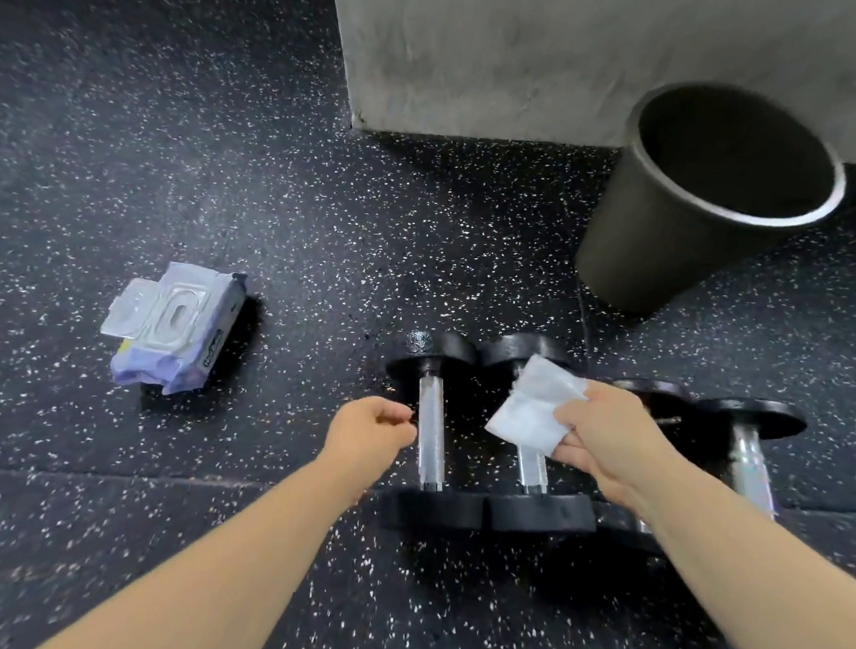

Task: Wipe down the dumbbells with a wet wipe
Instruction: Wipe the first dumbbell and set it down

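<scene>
Our two bare forearms reach forward from the bottom edge over a black rubber floor (124, 151) flecked with white. Our right hand (610, 441) pinches a white wet wipe (534, 407) between thumb and fingers, holding it just above the second dumbbell (532, 468) from the left. Our left hand (370, 431) is loosely curled with nothing in it, just beside the metal handle of the leftmost dumbbell (430, 436); we cannot tell whether it touches. We see four dumbbells lying side by side, black ends and silver handles; the third (659, 396) is mostly hidden behind our right wrist, and the fourth (753, 458) lies at the far right. Well to the left lies a pale purple wipes pack (172, 329) with its flap open. Beyond the dumbbells stands a dark round bin (639, 237) beside a grey concrete block (536, 53).
</scene>
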`<state>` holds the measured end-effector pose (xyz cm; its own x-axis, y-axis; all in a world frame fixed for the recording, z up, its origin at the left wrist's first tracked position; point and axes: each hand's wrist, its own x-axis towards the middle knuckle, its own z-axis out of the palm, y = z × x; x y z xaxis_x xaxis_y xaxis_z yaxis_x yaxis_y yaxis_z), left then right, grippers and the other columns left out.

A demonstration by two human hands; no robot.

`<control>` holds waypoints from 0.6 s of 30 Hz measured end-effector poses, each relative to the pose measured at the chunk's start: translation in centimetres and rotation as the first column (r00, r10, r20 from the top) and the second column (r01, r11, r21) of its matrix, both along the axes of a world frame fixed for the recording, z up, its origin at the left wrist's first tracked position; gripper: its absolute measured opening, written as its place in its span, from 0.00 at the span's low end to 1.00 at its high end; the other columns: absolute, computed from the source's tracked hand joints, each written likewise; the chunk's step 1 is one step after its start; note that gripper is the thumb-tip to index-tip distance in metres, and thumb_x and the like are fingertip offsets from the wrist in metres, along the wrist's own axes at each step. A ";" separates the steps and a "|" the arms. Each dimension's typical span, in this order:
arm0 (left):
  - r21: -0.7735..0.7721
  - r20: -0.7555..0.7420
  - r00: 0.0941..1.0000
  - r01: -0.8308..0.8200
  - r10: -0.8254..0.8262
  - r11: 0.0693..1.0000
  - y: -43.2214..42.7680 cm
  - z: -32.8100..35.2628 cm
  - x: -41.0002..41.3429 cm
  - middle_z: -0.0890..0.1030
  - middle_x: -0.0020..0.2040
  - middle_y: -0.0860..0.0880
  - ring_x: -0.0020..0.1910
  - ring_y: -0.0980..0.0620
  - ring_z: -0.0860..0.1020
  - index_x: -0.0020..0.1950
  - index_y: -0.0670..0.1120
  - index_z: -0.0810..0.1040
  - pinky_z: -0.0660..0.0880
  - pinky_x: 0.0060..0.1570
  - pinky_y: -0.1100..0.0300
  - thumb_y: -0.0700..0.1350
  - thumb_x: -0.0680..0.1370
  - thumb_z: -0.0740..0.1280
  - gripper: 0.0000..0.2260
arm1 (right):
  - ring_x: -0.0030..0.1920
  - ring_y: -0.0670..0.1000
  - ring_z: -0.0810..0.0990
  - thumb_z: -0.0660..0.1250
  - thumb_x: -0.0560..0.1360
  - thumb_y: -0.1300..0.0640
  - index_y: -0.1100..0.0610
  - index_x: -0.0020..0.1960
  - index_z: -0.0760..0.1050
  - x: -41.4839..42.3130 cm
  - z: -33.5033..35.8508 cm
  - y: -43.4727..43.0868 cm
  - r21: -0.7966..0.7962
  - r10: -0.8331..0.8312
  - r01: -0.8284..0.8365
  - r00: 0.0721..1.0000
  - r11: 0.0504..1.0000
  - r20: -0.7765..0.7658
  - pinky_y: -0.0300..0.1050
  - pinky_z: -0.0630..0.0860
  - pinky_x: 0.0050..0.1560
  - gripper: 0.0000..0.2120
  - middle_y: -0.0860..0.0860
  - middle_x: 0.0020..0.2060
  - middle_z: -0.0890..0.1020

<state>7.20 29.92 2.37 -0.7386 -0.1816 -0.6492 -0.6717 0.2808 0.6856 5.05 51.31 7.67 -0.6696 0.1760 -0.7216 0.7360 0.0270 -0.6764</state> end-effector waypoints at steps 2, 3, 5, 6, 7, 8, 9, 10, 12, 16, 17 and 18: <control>0.012 -0.011 0.999 -0.032 0.032 0.999 -0.1 -1.7 0.1 0.83 0.49 0.50 0.46 0.54 0.80 0.56 0.45 0.81 0.71 0.37 0.70 0.37 0.75 0.70 0.11 | 0.39 0.52 0.82 0.57 0.77 0.73 0.57 0.47 0.76 -0.2 -1.9 -1.1 0.050 0.047 -0.045 0.998 0.998 -0.030 0.44 0.81 0.33 0.14 0.54 0.41 0.81; 0.018 -0.007 0.999 -0.038 0.038 0.999 -0.4 -2.4 0.1 0.83 0.50 0.50 0.49 0.53 0.80 0.56 0.46 0.80 0.71 0.38 0.71 0.37 0.75 0.69 0.11 | 0.39 0.52 0.82 0.60 0.77 0.71 0.56 0.43 0.77 -0.4 -3.0 -1.8 0.065 0.068 -0.065 0.997 0.996 -0.044 0.45 0.82 0.35 0.14 0.53 0.39 0.81; 0.050 0.014 1.000 -0.029 0.028 0.998 -0.9 -3.3 0.3 0.83 0.51 0.51 0.51 0.54 0.80 0.55 0.47 0.80 0.71 0.40 0.71 0.36 0.75 0.70 0.11 | 0.43 0.55 0.83 0.63 0.75 0.70 0.52 0.37 0.79 -0.6 -5.2 -3.2 0.129 0.114 -0.103 0.990 0.986 -0.080 0.53 0.83 0.44 0.16 0.54 0.41 0.83; 0.074 0.025 1.000 -0.015 0.013 0.997 -1.3 -3.6 0.6 0.83 0.50 0.51 0.51 0.54 0.80 0.55 0.48 0.80 0.71 0.41 0.71 0.36 0.75 0.70 0.11 | 0.46 0.56 0.83 0.63 0.74 0.71 0.49 0.37 0.81 -0.8 -6.3 -3.9 0.179 0.139 -0.118 0.984 0.977 -0.112 0.54 0.83 0.47 0.19 0.55 0.44 0.84; 0.096 0.033 0.999 0.005 -0.008 0.995 -1.6 -3.8 1.0 0.83 0.50 0.52 0.51 0.55 0.80 0.54 0.48 0.80 0.70 0.41 0.71 0.36 0.75 0.70 0.11 | 0.48 0.54 0.82 0.61 0.73 0.71 0.48 0.39 0.82 -1.0 -7.2 -4.5 0.232 0.167 -0.131 0.976 0.964 -0.143 0.49 0.82 0.48 0.20 0.53 0.48 0.84; 0.106 0.042 0.999 0.026 -0.031 0.994 -2.0 -4.1 1.4 0.83 0.50 0.52 0.51 0.56 0.80 0.53 0.50 0.79 0.71 0.42 0.71 0.36 0.75 0.70 0.11 | 0.48 0.51 0.80 0.60 0.73 0.70 0.48 0.43 0.83 -1.1 -7.8 -5.2 0.291 0.210 -0.154 0.962 0.944 -0.172 0.39 0.78 0.46 0.20 0.51 0.51 0.84; 0.110 0.048 0.998 0.037 -0.043 0.993 -2.4 -4.2 1.6 0.83 0.50 0.53 0.51 0.57 0.80 0.53 0.51 0.79 0.71 0.43 0.70 0.36 0.75 0.70 0.11 | 0.49 0.48 0.79 0.59 0.74 0.70 0.50 0.50 0.84 -1.2 -8.2 -5.9 0.349 0.254 -0.176 0.948 0.920 -0.191 0.29 0.73 0.44 0.20 0.49 0.54 0.83; 0.112 0.052 0.998 0.035 -0.041 0.993 -2.8 -4.3 1.8 0.83 0.50 0.54 0.51 0.58 0.80 0.53 0.51 0.79 0.71 0.43 0.70 0.36 0.75 0.70 0.12 | 0.51 0.46 0.77 0.58 0.75 0.70 0.52 0.56 0.83 -1.2 -8.5 -6.6 0.396 0.293 -0.194 0.934 0.898 -0.206 0.24 0.70 0.43 0.21 0.48 0.55 0.83; 0.126 0.052 0.998 0.014 -0.021 0.992 -3.4 -4.5 1.7 0.84 0.50 0.54 0.50 0.59 0.80 0.54 0.51 0.79 0.71 0.43 0.70 0.36 0.76 0.70 0.12 | 0.53 0.49 0.79 0.57 0.75 0.69 0.51 0.61 0.81 -0.9 -9.3 -8.0 0.472 0.387 -0.239 0.889 0.849 -0.246 0.31 0.74 0.50 0.23 0.48 0.56 0.83; 0.152 0.048 0.999 0.008 -0.015 0.988 -3.6 -4.7 1.7 0.84 0.50 0.54 0.50 0.58 0.81 0.55 0.51 0.80 0.73 0.46 0.69 0.37 0.76 0.70 0.12 | 0.50 0.56 0.78 0.57 0.77 0.63 0.56 0.59 0.78 0.5 -10.3 -8.9 0.550 0.602 -0.421 0.773 0.721 -0.197 0.51 0.75 0.54 0.15 0.52 0.53 0.82; 0.162 0.050 0.998 0.013 -0.021 0.987 -3.5 -4.8 1.8 0.85 0.49 0.54 0.50 0.58 0.82 0.54 0.51 0.80 0.73 0.47 0.68 0.37 0.75 0.70 0.11 | 0.52 0.53 0.78 0.57 0.79 0.61 0.58 0.57 0.79 0.6 -10.1 -8.8 0.483 0.573 -0.424 0.791 0.766 -0.215 0.48 0.74 0.56 0.14 0.49 0.53 0.81; 0.171 0.054 0.998 0.018 -0.027 0.985 -3.4 -4.8 1.8 0.85 0.49 0.53 0.50 0.57 0.82 0.53 0.51 0.81 0.74 0.47 0.67 0.37 0.75 0.70 0.11 | 0.50 0.49 0.77 0.58 0.79 0.60 0.57 0.54 0.81 0.6 -10.1 -8.6 0.418 0.517 -0.394 0.822 0.818 -0.237 0.46 0.73 0.55 0.13 0.46 0.49 0.81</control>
